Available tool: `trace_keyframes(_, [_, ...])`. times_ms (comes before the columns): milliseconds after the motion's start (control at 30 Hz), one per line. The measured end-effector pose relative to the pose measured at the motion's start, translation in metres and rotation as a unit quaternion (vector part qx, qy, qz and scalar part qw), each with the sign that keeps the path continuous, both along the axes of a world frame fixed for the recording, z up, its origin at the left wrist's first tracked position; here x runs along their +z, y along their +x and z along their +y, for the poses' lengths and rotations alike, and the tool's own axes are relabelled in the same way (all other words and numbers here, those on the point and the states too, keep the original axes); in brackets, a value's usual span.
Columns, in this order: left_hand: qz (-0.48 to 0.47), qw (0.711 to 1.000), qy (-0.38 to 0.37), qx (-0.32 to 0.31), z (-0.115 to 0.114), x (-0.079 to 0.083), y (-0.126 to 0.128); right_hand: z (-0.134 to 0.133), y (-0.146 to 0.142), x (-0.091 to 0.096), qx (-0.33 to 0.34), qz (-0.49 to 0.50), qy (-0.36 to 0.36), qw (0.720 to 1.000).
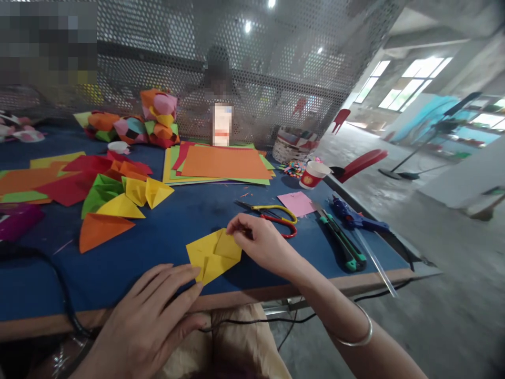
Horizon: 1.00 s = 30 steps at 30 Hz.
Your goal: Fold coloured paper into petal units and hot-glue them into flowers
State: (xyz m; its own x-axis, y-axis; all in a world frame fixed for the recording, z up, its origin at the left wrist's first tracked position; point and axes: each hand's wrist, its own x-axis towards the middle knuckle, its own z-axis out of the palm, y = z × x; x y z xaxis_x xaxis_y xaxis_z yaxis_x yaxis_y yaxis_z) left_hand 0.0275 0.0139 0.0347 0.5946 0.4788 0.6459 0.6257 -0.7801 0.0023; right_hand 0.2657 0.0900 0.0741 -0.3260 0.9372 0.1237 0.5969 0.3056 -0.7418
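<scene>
A yellow folded sheet of paper [209,263] lies on the blue tabletop near its front edge, with creased flaps on top. My right hand [256,239] has its fingers curled in a pinch at the paper's upper right corner. Reaching in from the lower left, my left hand [158,305] is stretched out, its fingertips resting on the paper's lower left edge. Just beyond my right hand lie scissors [294,217] with red and yellow handles. Folded paper pieces in green, yellow and orange [105,230] stand to the left.
Behind are stacked coloured sheets [224,162], a phone [221,123] and paper balls [130,129]. To the right are a paper cup [311,176], a pink square [296,203], a utility knife [341,239] and a blue glue gun [359,218]. A black cable [59,279] crosses the left side.
</scene>
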Motion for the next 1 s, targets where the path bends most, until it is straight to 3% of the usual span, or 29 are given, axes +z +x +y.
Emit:
trace_keyframes(133, [0.011, 0.999, 0.043, 0.021, -0.008, 0.005, 0.013, -0.017, 0.006, -0.003, -0.034, 0.047, -0.022, 0.998])
trace_keyframes(267, [0.006, 0.999, 0.041, 0.022, -0.01, 0.004, 0.026, -0.039, 0.012, -0.011, -0.021, 0.05, 0.039, 0.998])
trace_keyframes(467, [0.043, 0.997, 0.055, 0.04, -0.003, -0.003, 0.027, -0.07, 0.009, -0.022, 0.017, -0.042, 0.155, 0.987])
trace_keyframes(600, [0.053, 0.997, 0.049, 0.035, -0.003, -0.003, 0.023, -0.082, 0.006, -0.02, 0.092, -0.13, 0.213, 0.964])
trace_keyframes(667, [0.045, 0.997, 0.046, 0.035, -0.004, -0.001, 0.023, -0.084, 0.007, -0.017, 0.109, -0.146, 0.216, 0.959])
trace_keyframes(833, [0.031, 0.997, 0.059, 0.031, -0.005, 0.0, 0.024, -0.071, 0.014, -0.009, 0.076, -0.15, 0.225, 0.96])
trace_keyframes(1000, [0.032, 0.997, 0.057, 0.032, -0.006, -0.001, 0.022, -0.051, 0.023, -0.003, 0.195, -0.117, 0.185, 0.956])
